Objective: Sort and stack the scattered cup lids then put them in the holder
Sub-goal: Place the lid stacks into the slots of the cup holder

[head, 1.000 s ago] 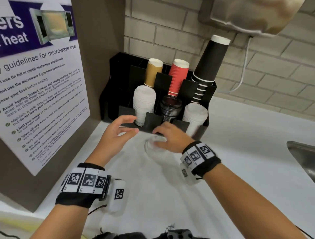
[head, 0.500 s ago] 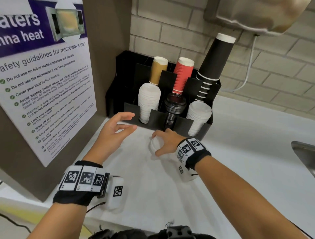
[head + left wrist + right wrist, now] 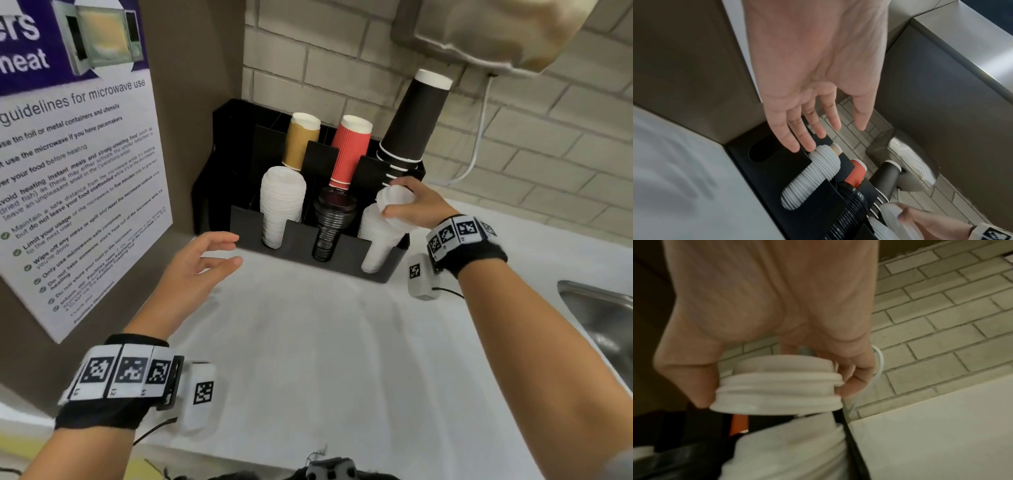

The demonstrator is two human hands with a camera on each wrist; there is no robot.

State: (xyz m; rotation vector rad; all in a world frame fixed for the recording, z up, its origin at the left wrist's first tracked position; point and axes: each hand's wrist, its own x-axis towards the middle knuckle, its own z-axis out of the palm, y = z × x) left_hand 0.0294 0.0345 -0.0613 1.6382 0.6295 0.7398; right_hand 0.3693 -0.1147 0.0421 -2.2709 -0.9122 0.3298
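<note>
My right hand [image 3: 407, 205] grips a short stack of white lids [image 3: 394, 202] [image 3: 779, 386] just above the right-hand white lid stack [image 3: 376, 240] in the black holder [image 3: 301, 240]. Thumb and fingers curl round the lids' rims. The holder's front row also has a taller white lid stack [image 3: 281, 205] [image 3: 813, 175] on the left and black lids [image 3: 330, 222] [image 3: 849, 207] in the middle. My left hand [image 3: 209, 260] [image 3: 818, 126] hovers empty, fingers straight, in front of the holder's left end.
Tan [image 3: 301, 144], red [image 3: 351, 150] and black [image 3: 411, 120] paper cup stacks stand in the holder's back row. A poster board [image 3: 78, 171] flanks the left. A steel sink [image 3: 599, 315] lies at the right. A white countertop [image 3: 308, 359] spreads in front; a dispenser [image 3: 486, 31] hangs above.
My right hand has picked the white lids up off the counter and carried them up and right to the right lid stack. The left hand has barely moved.
</note>
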